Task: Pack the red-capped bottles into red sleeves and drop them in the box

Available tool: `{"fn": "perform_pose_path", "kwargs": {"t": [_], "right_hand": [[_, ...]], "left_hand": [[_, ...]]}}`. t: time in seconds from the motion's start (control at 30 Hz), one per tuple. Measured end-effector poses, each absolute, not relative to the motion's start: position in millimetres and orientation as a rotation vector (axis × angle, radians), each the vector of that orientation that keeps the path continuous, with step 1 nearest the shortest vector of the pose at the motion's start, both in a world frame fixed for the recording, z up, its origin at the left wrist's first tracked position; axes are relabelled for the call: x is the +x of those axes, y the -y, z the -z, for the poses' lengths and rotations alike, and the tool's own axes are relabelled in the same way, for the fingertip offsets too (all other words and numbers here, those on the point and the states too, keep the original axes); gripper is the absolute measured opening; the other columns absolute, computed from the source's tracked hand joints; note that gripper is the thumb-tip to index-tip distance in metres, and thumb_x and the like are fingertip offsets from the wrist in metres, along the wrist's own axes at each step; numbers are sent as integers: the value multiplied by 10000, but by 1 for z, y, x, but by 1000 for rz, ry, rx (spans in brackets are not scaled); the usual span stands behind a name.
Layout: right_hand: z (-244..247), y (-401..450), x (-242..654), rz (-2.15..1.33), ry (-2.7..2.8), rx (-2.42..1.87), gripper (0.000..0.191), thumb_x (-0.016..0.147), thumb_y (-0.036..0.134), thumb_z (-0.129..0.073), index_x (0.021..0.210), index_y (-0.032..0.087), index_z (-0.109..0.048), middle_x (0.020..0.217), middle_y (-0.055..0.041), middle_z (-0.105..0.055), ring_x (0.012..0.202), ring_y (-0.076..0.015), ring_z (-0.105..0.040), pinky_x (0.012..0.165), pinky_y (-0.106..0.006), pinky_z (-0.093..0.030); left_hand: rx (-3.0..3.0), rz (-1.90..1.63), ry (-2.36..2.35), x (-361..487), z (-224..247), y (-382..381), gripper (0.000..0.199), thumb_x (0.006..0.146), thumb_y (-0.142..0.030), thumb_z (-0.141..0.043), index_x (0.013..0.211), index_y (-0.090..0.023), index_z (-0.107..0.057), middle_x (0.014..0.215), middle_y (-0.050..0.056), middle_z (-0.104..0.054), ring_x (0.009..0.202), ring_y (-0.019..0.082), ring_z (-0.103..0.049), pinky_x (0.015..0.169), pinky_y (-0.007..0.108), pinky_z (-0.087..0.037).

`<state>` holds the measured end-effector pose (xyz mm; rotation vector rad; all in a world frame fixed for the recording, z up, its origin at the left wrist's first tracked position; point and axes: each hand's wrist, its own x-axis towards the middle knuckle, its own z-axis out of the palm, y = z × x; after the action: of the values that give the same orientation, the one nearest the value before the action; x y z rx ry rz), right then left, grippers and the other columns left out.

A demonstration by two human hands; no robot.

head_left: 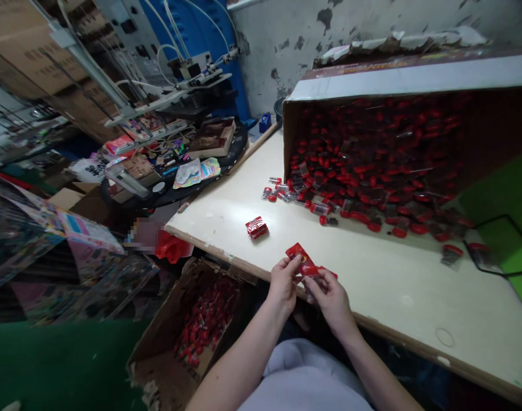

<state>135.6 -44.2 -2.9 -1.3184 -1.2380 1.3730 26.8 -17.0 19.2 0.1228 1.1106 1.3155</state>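
Both hands meet over the front edge of the pale table [226, 228]. My left hand [284, 281] pinches a red printed packet [302, 260] by its left side. My right hand [329, 294] has its fingers closed at the packet's lower right; a small clear and red item partly shows there, mostly hidden by the fingers. A stack of red packets [256, 227] lies on the table to the left of the hands. Beyond them, small clear containers with red caps [320, 208] spill out of a large carton [306, 91] lying on its side.
A cardboard box [158, 331] with red-capped pieces stands below the table at the left. A machine [170, 97] over a black round table [239, 145] is at the back left. Black wire [489, 274] lies at the right near a green surface.
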Motion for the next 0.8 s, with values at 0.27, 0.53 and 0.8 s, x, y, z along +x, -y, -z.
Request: {"fn": "perform_pose_path", "kwargs": {"t": [0.27,0.53,0.8], "right_hand": [[8,43,136,-1573,1105,-1221,288,754,474,-635,876,218,-587,754,-25,-639,608,-175,-577,483,-273,-477],[-1,40,137,-1616,1162,-1193,271,756,465,-636,852,211,-625,653,3,-612,523,-144,-525,452,-247,-407],[-1,38,137,-1504,1245,-1259,298,726,502,-646,853,233,-648,731,-24,-660,627,-195,-582,549,-296,-464]], "left_hand": [[281,-1299,-1059,28,-11,30,338,583,-338,-777,820,-129,-657,759,55,-674,627,119,-588,633,240,-424],[362,-1222,-1016,25,-20,31,385,656,-401,-723,889,-98,-674,832,119,-698,761,193,-640,769,304,-450],[401,-1232,-1059,24,-20,34,353,656,-388,-726,878,-117,-689,885,114,-690,790,177,-622,779,288,-436]]}}
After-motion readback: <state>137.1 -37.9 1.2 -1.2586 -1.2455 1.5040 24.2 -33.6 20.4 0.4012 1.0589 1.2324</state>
